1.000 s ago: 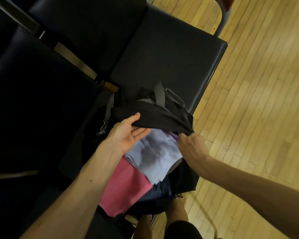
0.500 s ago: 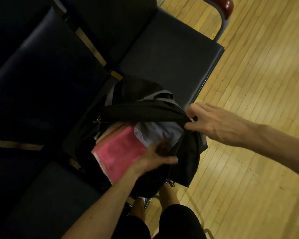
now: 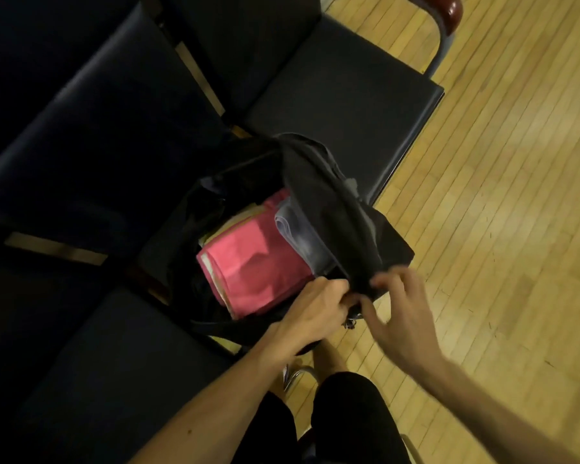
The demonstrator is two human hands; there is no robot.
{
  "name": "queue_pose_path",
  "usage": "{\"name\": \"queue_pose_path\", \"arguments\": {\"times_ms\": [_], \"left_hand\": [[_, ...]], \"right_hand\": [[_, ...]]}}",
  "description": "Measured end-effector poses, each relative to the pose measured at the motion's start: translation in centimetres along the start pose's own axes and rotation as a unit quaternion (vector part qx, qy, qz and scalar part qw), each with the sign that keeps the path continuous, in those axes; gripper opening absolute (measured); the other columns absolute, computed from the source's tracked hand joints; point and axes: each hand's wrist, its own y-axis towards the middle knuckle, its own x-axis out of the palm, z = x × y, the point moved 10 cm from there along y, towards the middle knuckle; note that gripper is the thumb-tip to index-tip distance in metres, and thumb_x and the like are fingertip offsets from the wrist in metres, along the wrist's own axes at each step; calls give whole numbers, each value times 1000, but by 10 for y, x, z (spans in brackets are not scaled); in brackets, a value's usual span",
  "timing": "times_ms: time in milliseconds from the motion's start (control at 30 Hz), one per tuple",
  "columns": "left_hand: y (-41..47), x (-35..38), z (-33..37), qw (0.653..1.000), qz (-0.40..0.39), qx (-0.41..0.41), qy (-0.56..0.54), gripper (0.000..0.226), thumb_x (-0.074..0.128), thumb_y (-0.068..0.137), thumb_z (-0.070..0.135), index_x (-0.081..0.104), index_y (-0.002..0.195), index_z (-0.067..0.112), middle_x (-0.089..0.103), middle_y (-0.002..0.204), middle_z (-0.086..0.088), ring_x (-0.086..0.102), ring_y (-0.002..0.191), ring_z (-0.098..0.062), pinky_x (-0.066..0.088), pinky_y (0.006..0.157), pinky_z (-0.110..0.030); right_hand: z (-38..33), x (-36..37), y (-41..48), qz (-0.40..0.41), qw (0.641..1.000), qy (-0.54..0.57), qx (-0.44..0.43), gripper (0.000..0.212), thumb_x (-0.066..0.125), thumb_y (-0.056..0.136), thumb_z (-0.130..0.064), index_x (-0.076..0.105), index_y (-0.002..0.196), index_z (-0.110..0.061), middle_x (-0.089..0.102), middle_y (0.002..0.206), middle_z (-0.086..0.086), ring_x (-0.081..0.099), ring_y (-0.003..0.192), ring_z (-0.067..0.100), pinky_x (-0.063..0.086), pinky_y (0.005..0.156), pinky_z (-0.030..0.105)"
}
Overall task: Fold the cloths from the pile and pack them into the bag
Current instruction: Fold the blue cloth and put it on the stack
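Note:
A black bag stands open on a dark seat near its front edge. Inside it lie a folded pink cloth and a folded pale lilac cloth, with yellowish edges of other cloths beside the pink one. My left hand grips the bag's near rim at the opening's lower right corner. My right hand is just right of it, blurred, fingers curled around the bag's black flap edge. A small metal zip pull hangs between the hands.
The bag rests on a row of dark padded seats with tan gaps between them. A wooden plank floor lies to the right. A red-capped metal armrest is at the top right. My dark-clothed legs are below.
The lilac cloth has gone down into the bag. My left hand left the cloths and took the bag's near rim. My right hand moved from the far rim down next to the left.

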Motion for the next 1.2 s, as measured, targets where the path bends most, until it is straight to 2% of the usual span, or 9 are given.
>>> {"name": "queue_pose_path", "arguments": {"times_ms": [167, 233, 433, 633, 767, 900, 967, 1100, 1200], "left_hand": [[-8, -14, -10, 993, -13, -64, -100, 34, 60, 97, 35, 62, 79, 7, 72, 80, -7, 72, 72, -18, 58, 68, -48], [-9, -15, -11, 988, -19, -80, -128, 27, 61, 97, 31, 67, 87, 6, 74, 83, -5, 73, 69, -10, 61, 72, -46], [-5, -25, -26, 970, -7, -115, -215, 13, 61, 98, 23, 67, 96, 12, 75, 85, -3, 75, 69, -17, 62, 76, -44], [-11, -22, -43, 953, 50, -122, -272, 11, 62, 98, 22, 62, 92, 13, 72, 85, -3, 74, 70, -14, 62, 75, -37], [-51, -41, -32, 970, 215, -19, -112, 16, 66, 93, 16, 56, 104, 20, 55, 90, 6, 54, 77, 7, 47, 67, -10], [-57, 20, -7, 988, 66, 116, 81, 58, 66, 91, 15, 46, 141, 37, 44, 121, 7, 49, 100, -4, 48, 77, -15], [-50, 23, -7, 986, 86, 121, 83, 55, 67, 91, 12, 50, 140, 32, 49, 117, 1, 55, 96, -11, 49, 72, -19], [-52, 28, -6, 981, 106, 152, 58, 33, 66, 91, 8, 60, 123, 16, 60, 104, -6, 65, 81, -21, 57, 64, -29], [-56, 27, -14, 985, 111, 128, 15, 21, 61, 96, 11, 62, 117, 14, 60, 102, -2, 60, 80, -6, 49, 67, -15]], "right_hand": [[62, 68, -63, -130, 917, 224, 304, 51, 78, 83, -27, 40, 117, -31, 50, 117, -9, 54, 109, 12, 47, 80, 20], [53, 93, -64, -195, 890, 279, 303, 45, 77, 84, -30, 46, 117, -32, 57, 115, -12, 59, 104, 6, 48, 78, 18], [52, 95, -28, -192, 959, 122, 168, 20, 67, 91, -37, 69, 98, -18, 59, 103, -3, 57, 95, 17, 51, 81, 37], [44, 81, -37, -260, 917, 239, 185, 24, 54, 99, -35, 67, 97, -14, 67, 99, 6, 61, 96, 20, 50, 86, 37], [41, 77, -40, -263, 906, 266, 196, 25, 51, 101, -32, 65, 100, -11, 64, 103, 13, 58, 98, 26, 48, 81, 36], [30, 81, -41, -253, 890, 312, 218, 17, 51, 102, -24, 66, 105, -20, 67, 101, -3, 62, 96, 7, 49, 78, 17], [25, 84, -42, -246, 879, 338, 227, 17, 51, 101, -20, 67, 105, -22, 68, 95, -12, 63, 90, -2, 48, 74, 11], [27, 88, -48, -264, 857, 369, 245, 26, 66, 84, -35, 68, 98, -13, 68, 98, 6, 63, 92, 14, 47, 76, 17], [32, 94, -55, -289, 824, 404, 272, 42, 66, 72, -48, 68, 93, -11, 64, 104, 12, 59, 98, 21, 45, 84, 29]]}}
